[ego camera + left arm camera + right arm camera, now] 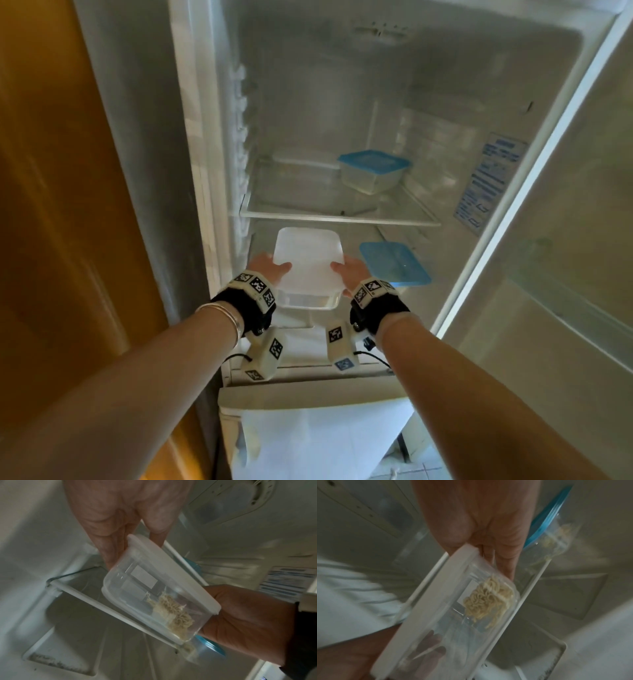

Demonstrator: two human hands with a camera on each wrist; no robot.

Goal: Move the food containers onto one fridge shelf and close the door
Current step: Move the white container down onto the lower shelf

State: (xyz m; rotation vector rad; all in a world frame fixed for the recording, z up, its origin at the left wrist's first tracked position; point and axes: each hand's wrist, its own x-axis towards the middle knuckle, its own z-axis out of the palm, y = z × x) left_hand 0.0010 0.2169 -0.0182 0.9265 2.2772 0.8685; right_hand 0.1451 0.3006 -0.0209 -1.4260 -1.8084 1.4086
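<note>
Head view: two bare forearms nearest the lens, each strapped with a black wrist band carrying white marker blocks, thin metal bangles on the left one. Beyond them, left hand and right hand clamped on opposite short ends of a clear rectangular plastic container with a white lid, thumbs over the lid's near corners. Held in front of the lower shelf level inside the open white fridge, below the glass upper shelf. Just to its right, a clear container with a flat blue lid. On the upper shelf, toward the right, a smaller clear square tub with a blue lid. Blue-printed sticker on the right inner wall. Orange-brown wooden panel along the left.

Left wrist view: fingers laid along the container's clear wall, thumb on top of the lid. Pale noodles in the end gripped by the other hand. White-edged glass shelf beneath; contact not discernible.

Right wrist view: palm at the noodle end of the container, fingers down its wall, thumb on the lid. Blue-lidded container just behind.
</note>
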